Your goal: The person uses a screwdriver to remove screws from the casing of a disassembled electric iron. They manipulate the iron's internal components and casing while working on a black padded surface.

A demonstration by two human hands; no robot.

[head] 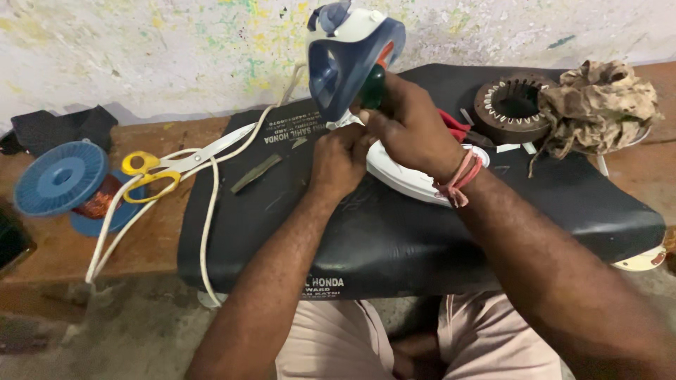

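Pale trousers (331, 345) over my knees are showing lowest, just under the black mat (394, 239) that is covering the desk (105, 246). On that mat my left hand (339, 160) is curling shut against the white base of the blue and white iron (352, 56), which is standing tilted up at the far edge. My right hand (408, 123) is gripping a green-handled screwdriver (373, 86) pressed to the iron's rear. Its white cord (208, 211) is trailing left past yellow-handled scissors (158, 169) and a blue wire spool (60, 179). Right of my hands, a ring-shaped motor stator (510, 105) is sitting beside a crumpled brown rag (598, 102).
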